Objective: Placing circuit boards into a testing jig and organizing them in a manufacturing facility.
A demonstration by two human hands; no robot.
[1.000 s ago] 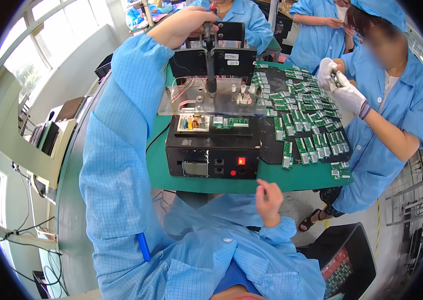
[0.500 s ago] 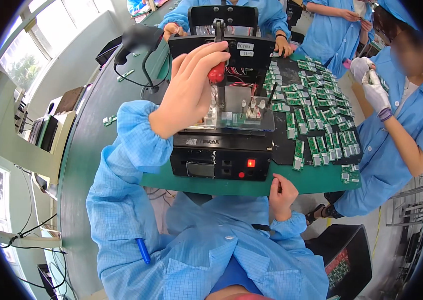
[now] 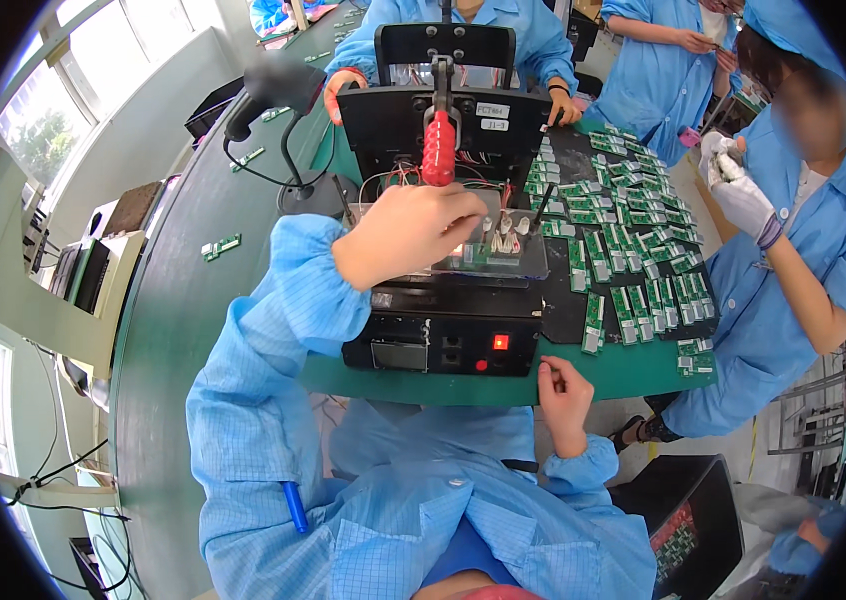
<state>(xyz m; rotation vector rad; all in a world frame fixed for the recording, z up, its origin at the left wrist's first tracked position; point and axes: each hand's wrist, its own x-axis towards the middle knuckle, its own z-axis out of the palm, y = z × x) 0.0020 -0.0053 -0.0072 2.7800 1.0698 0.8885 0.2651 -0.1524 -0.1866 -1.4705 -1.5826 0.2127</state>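
Observation:
A black test fixture [image 3: 413,300] stands at the front of the green table, with a lit red switch [image 3: 501,342] on its front panel. My left hand [image 3: 405,232] is over the clear plate [image 3: 518,262] in its middle, fingers bent down and drawn together; their tips and whatever they hold are hidden. Just above that hand is the red-sleeved clamp handle [image 3: 438,150], apart from it. White connectors with wires [image 3: 508,235] rise from the plate to the right of my fingers. My right hand [image 3: 565,395] is closed at the table's front edge, with nothing visible in it.
Rows of green circuit boards [image 3: 633,235] cover a black mat on the right. A scanner on a stand [image 3: 278,95] is at the left, near a lone board [image 3: 221,247]. Co-workers in blue sit opposite and at the right; one wears white gloves [image 3: 743,195]. A black bin [image 3: 683,500] holds boards.
My left hand has let go of the red clamp handle and come down to the plate. The black upper panel sits slightly lower in view. My right hand stays at the table edge.

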